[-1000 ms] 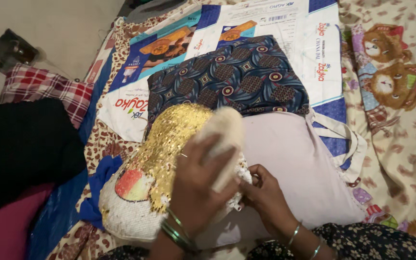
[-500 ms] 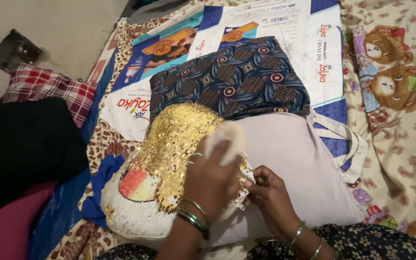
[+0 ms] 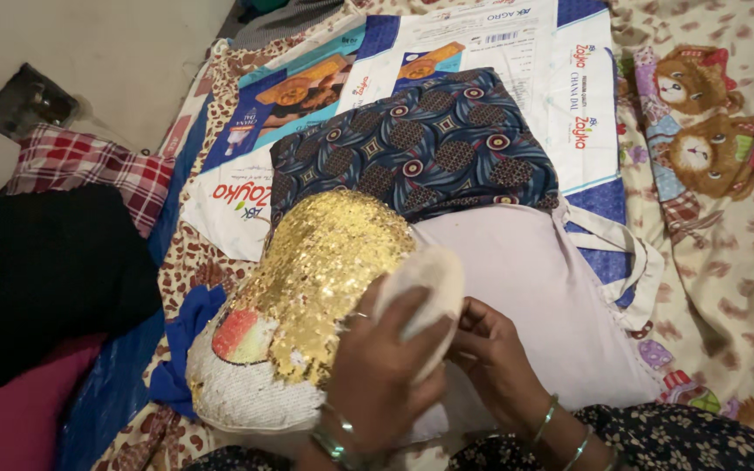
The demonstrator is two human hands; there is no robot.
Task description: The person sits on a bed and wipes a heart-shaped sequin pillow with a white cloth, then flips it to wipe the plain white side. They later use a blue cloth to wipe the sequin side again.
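A gold and white sequinned cushion (image 3: 307, 296) with a red patch lies in front of me on a pale pink fabric (image 3: 534, 288). My left hand (image 3: 386, 366) grips the cushion's cream-coloured right edge (image 3: 429, 275), fingers wrapped over it. My right hand (image 3: 495, 349) sits just right of that edge, fingers curled and pinching at the seam; what it pinches is too small to see. Both wrists carry bangles.
A dark blue patterned cloth (image 3: 421, 148) lies beyond the cushion on a printed white and blue sack (image 3: 560, 78). A black garment (image 3: 37, 270) and a red checked cloth (image 3: 89, 166) are at the left. A bear-print sheet (image 3: 709, 148) covers the right.
My left hand has slid slightly right and down along the cushion's cream edge. My right hand stays at the seam. The cushion has shifted a little.
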